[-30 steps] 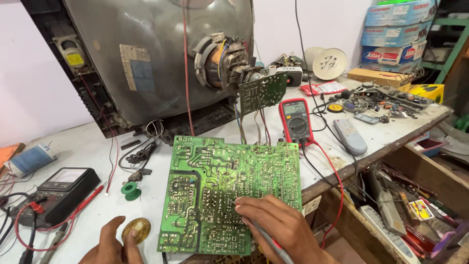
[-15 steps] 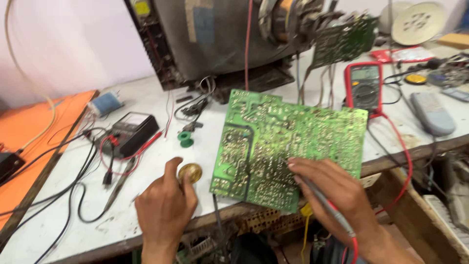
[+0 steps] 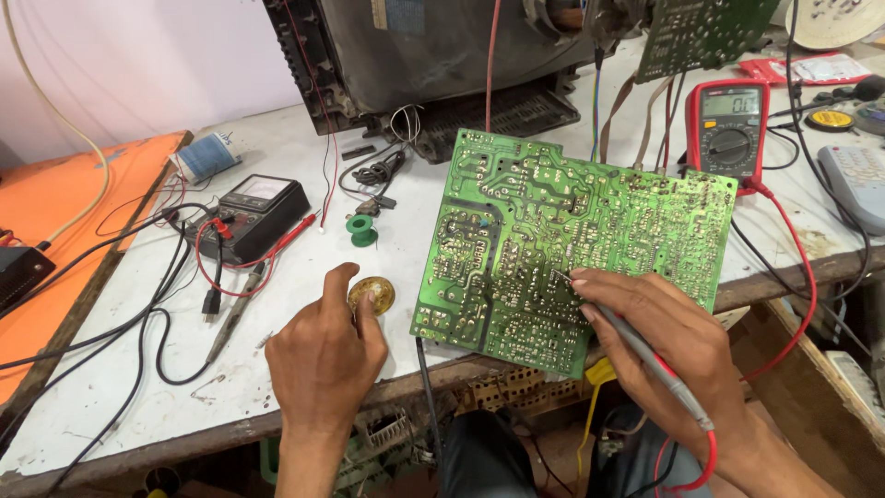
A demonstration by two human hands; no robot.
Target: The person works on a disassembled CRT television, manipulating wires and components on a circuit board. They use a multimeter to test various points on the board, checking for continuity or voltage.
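Your right hand has its grip clamped on a grey probe with a red lead, held like a pen, and the metal tip touches the solder side of the green circuit board. The board lies flat on the white counter, its near edge hanging slightly past the counter's near rim. The contact point sits in the near middle of the board, just beside your right fingertips.

Your left hand rests on the counter to the left of the board. Its thumb and forefinger are closed on a small round brass-coloured tin, which sits on the counter just beside the board's left edge.

Farther left lies a black analogue meter with red and black leads trailing toward the near edge. A small green spool stands between that meter and the board. At the far right, a red digital multimeter lies just beyond the board's far right corner, and the probe's red lead runs up to it. A dark television chassis stands at the far side of the counter, with wires running down from it toward the board's far edge. An orange surface borders the counter on the left.
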